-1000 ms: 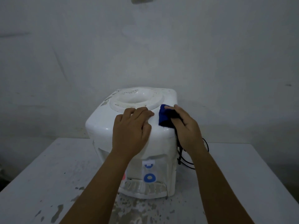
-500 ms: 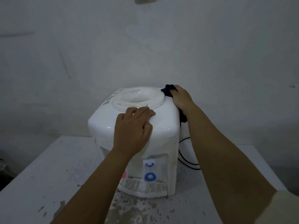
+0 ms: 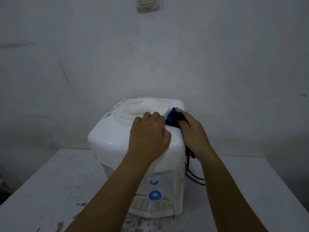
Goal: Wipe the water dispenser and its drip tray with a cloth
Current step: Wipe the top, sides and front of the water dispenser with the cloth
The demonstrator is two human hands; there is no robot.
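So the white water dispenser [image 3: 117, 141] sits toward the back edge of the desk [image 3: 46, 186], and my left hand [image 3: 148, 136] is resting flat on its top with the fingers loosely bent against the round bottle well, holding nothing. My right hand [image 3: 194, 133] has the blue cloth [image 3: 173, 118] bunched up and pinched in my fingers, pressed against the top right edge of the dispenser. The drip tray [image 3: 150, 207] is down at the front base, looking pretty grimy, and a black cord [image 3: 194, 176] trails off the right side onto the desk.
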